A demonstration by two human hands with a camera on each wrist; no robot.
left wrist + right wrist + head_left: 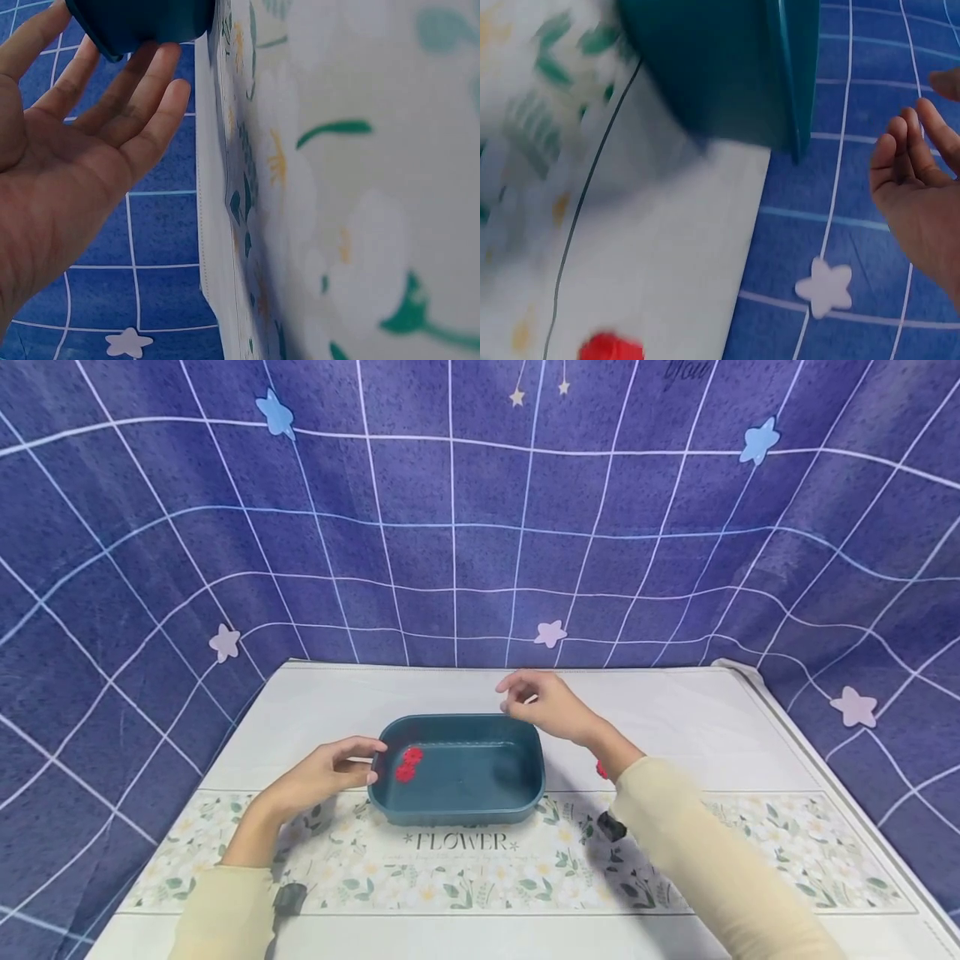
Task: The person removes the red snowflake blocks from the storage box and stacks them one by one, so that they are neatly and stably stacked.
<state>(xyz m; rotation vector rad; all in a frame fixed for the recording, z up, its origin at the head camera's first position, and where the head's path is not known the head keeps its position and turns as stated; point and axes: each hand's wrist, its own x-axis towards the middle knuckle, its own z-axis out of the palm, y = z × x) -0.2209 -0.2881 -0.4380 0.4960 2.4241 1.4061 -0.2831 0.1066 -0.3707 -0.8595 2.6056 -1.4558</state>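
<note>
A dark teal rectangular tub (pixel 465 814) stands on the table. Two small red, bumpy, flower-like pieces, one (pixel 413 755) just behind the other (pixel 405 773), lie inside near its left end. My left hand (pixel 326 774) touches that end, fingertips at the rim and outer wall; the left wrist view shows its fingers spread and fairly straight against the tub (pixel 146 22). My right hand (pixel 550 702) hovers over the back right corner, fingers loosely bent. In the right wrist view, nothing shows between its thumb and fingers (pixel 904 154).
Another red piece (pixel 602 769) lies right of the tub, partly hidden by my right forearm, and shows blurred in the right wrist view (pixel 611 347). The white tablecloth (pixel 330 693) bears a floral band. A blue gridded curtain (pixel 480 560) with stars hangs behind.
</note>
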